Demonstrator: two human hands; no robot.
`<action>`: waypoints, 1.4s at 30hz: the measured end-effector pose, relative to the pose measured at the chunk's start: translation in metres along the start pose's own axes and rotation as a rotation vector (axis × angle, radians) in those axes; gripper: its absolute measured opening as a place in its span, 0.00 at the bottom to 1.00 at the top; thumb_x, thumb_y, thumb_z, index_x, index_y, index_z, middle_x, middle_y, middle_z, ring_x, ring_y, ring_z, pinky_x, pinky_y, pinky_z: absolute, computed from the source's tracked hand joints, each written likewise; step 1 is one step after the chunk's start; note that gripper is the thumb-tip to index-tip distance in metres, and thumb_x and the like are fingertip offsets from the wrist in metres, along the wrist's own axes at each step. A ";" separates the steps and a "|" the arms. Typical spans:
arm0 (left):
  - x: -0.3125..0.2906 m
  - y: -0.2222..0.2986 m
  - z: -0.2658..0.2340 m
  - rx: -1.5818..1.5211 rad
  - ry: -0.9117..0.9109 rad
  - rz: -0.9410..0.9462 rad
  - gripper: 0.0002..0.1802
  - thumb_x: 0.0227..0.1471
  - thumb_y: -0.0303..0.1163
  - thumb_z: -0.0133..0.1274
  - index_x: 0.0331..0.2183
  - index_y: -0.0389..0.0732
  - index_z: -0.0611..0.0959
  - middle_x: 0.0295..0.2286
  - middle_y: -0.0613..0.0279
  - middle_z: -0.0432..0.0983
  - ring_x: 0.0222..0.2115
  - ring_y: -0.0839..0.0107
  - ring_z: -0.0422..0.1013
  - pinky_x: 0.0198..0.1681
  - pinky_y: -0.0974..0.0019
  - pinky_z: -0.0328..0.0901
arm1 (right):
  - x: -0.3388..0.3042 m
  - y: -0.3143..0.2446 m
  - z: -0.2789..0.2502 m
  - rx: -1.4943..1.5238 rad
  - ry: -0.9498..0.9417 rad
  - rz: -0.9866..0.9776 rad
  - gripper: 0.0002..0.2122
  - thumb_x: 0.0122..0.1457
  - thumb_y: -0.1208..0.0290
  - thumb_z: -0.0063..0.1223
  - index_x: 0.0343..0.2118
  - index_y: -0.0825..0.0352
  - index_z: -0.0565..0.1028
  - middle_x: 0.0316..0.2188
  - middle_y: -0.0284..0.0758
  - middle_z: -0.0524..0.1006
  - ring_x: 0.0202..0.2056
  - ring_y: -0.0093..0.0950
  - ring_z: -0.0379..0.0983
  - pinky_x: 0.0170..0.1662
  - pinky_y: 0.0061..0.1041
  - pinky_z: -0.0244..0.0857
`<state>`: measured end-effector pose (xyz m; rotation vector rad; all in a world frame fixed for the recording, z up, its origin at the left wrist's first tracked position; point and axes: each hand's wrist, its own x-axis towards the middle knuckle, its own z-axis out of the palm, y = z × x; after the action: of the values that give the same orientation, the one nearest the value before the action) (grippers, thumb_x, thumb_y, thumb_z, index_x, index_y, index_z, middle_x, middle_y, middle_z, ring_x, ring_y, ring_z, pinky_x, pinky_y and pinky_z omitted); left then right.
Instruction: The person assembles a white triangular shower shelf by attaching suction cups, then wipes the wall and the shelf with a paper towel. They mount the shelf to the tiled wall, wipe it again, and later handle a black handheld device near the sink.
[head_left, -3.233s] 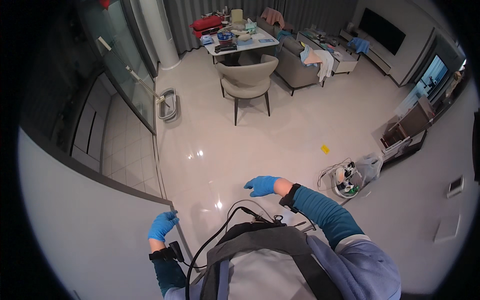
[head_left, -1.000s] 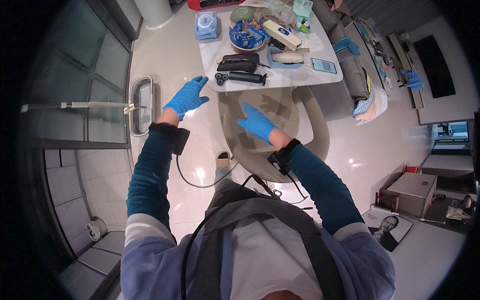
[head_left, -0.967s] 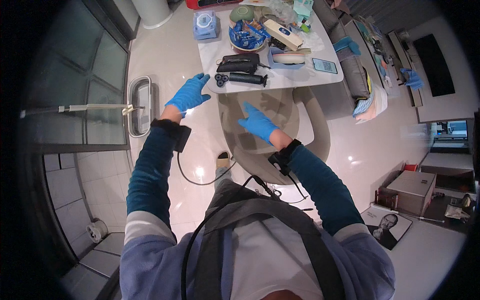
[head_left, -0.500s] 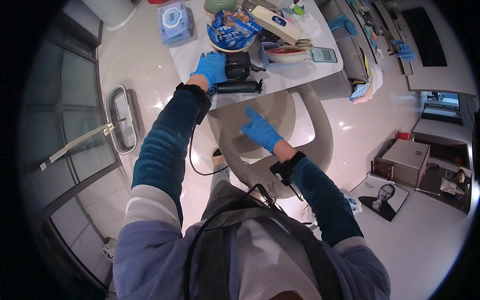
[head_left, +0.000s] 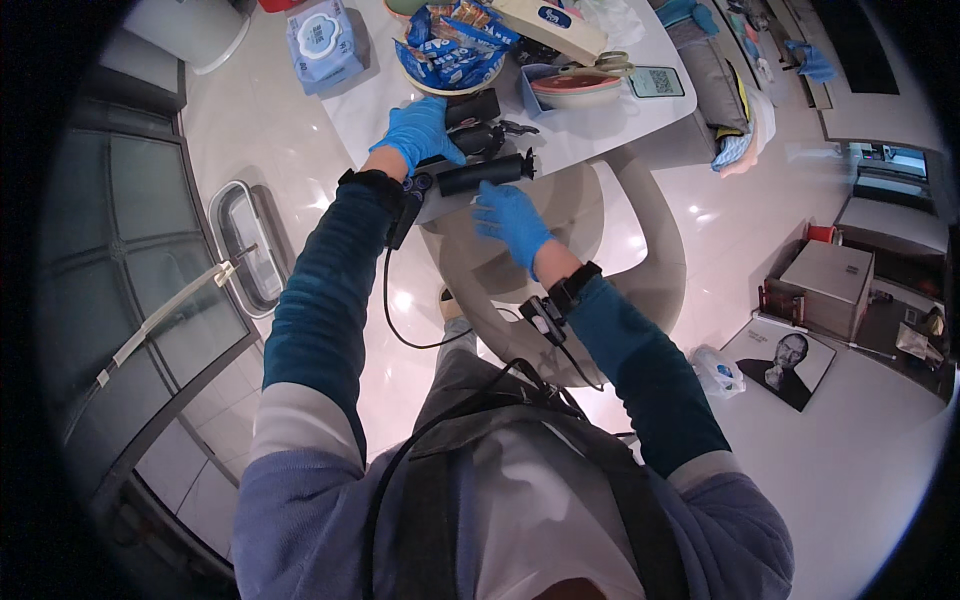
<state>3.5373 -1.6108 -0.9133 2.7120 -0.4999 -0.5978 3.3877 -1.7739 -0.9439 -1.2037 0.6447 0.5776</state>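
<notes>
Both my hands wear blue gloves. On the white table, my left hand (head_left: 420, 132) is closed over a black object (head_left: 472, 141) with a rounded body and a short dark arm at its right end. Its thumb lies along the near side, and the palm hides part of the object. Nearer the table edge lies a black cylinder (head_left: 485, 175), just below the left hand. My right hand (head_left: 512, 225) hovers by the edge close to the cylinder, fingers loosely bent and apart. Behind the left hand sits a black block-like item (head_left: 474, 107).
A bowl of blue snack packets (head_left: 450, 65), a blue wipes pack (head_left: 325, 45), a tissue box (head_left: 550, 30), scissors (head_left: 600, 65) and a phone (head_left: 655, 82) crowd the table. A beige chair (head_left: 650, 255) stands against its near edge. A grey-rimmed tub (head_left: 248, 250) is on the floor at left.
My left hand has shifted onto the black object, its thumb now reaching across. My right hand has moved up toward the cylinder, its fingers more bent. The view has shifted slightly.
</notes>
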 end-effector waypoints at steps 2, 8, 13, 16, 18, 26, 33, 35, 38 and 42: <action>-0.001 -0.001 -0.001 -0.010 0.025 0.000 0.47 0.22 0.52 0.70 0.47 0.43 0.74 0.41 0.49 0.75 0.45 0.53 0.70 0.47 0.54 0.61 | 0.009 -0.011 0.009 0.110 0.127 0.095 0.20 0.55 0.50 0.54 0.39 0.64 0.71 0.33 0.39 0.74 0.34 0.31 0.74 0.36 0.28 0.69; -0.019 -0.010 -0.012 -0.113 0.146 0.049 0.37 0.31 0.47 0.64 0.46 0.44 0.74 0.37 0.47 0.76 0.39 0.53 0.73 0.44 0.57 0.64 | 0.028 -0.021 0.018 0.184 0.347 0.116 0.20 0.53 0.49 0.56 0.34 0.63 0.73 0.24 0.37 0.74 0.26 0.28 0.73 0.30 0.27 0.69; -0.051 -0.035 -0.029 -0.404 0.303 0.056 0.31 0.36 0.41 0.59 0.45 0.39 0.74 0.34 0.49 0.78 0.36 0.59 0.74 0.37 0.64 0.67 | 0.025 -0.010 0.006 0.303 0.279 0.052 0.16 0.54 0.56 0.56 0.37 0.64 0.73 0.31 0.38 0.73 0.32 0.29 0.72 0.35 0.29 0.71; -0.066 -0.051 -0.033 -0.769 0.279 0.069 0.29 0.39 0.35 0.58 0.45 0.37 0.74 0.35 0.55 0.77 0.33 0.67 0.73 0.36 0.67 0.67 | 0.003 -0.003 0.002 0.332 0.209 -0.026 0.14 0.54 0.61 0.57 0.38 0.64 0.73 0.32 0.38 0.73 0.33 0.30 0.73 0.36 0.29 0.72; -0.074 -0.055 -0.032 -1.107 0.176 0.060 0.24 0.45 0.33 0.57 0.46 0.36 0.75 0.36 0.63 0.75 0.30 0.75 0.69 0.37 0.72 0.65 | -0.016 -0.004 0.004 0.323 0.174 -0.095 0.14 0.53 0.63 0.58 0.38 0.66 0.73 0.31 0.37 0.74 0.33 0.29 0.74 0.31 0.26 0.72; -0.124 -0.027 0.012 -1.648 -0.042 -0.036 0.23 0.48 0.32 0.58 0.46 0.34 0.75 0.29 0.64 0.75 0.27 0.77 0.69 0.32 0.75 0.65 | -0.052 -0.048 0.054 -0.351 -0.017 -0.304 0.19 0.54 0.57 0.58 0.41 0.67 0.73 0.34 0.35 0.76 0.34 0.26 0.75 0.39 0.27 0.71; -0.180 -0.047 0.045 -1.785 -0.101 -0.080 0.33 0.44 0.34 0.59 0.52 0.35 0.70 0.40 0.58 0.75 0.38 0.70 0.72 0.44 0.69 0.68 | -0.062 -0.034 0.095 -0.646 -0.201 -0.431 0.18 0.59 0.56 0.50 0.36 0.72 0.74 0.28 0.45 0.78 0.27 0.33 0.77 0.30 0.27 0.71; -0.197 -0.053 0.050 -1.828 -0.095 -0.197 0.32 0.45 0.36 0.58 0.52 0.34 0.70 0.40 0.55 0.75 0.38 0.69 0.73 0.43 0.68 0.69 | -0.062 -0.035 0.098 -0.633 -0.322 -0.354 0.18 0.59 0.56 0.50 0.35 0.71 0.74 0.27 0.44 0.78 0.26 0.32 0.77 0.29 0.27 0.71; -0.218 -0.053 0.062 -2.016 0.041 -0.206 0.31 0.48 0.38 0.55 0.52 0.35 0.69 0.43 0.52 0.75 0.38 0.67 0.73 0.42 0.67 0.70 | -0.040 -0.044 0.091 -0.892 -0.275 -0.479 0.14 0.57 0.64 0.51 0.40 0.69 0.73 0.36 0.43 0.77 0.36 0.33 0.76 0.39 0.31 0.70; -0.230 -0.054 0.076 -2.381 0.001 -0.003 0.38 0.53 0.46 0.50 0.59 0.37 0.60 0.51 0.51 0.67 0.37 0.66 0.72 0.42 0.64 0.69 | 0.021 -0.051 0.068 -1.608 0.194 -1.119 0.19 0.53 0.74 0.47 0.51 0.66 0.69 0.49 0.41 0.72 0.52 0.39 0.66 0.54 0.42 0.58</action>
<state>3.3209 -1.4887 -0.9208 0.4176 0.2663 -0.4892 3.4479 -1.7205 -0.9099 -2.7972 -0.6239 -0.1415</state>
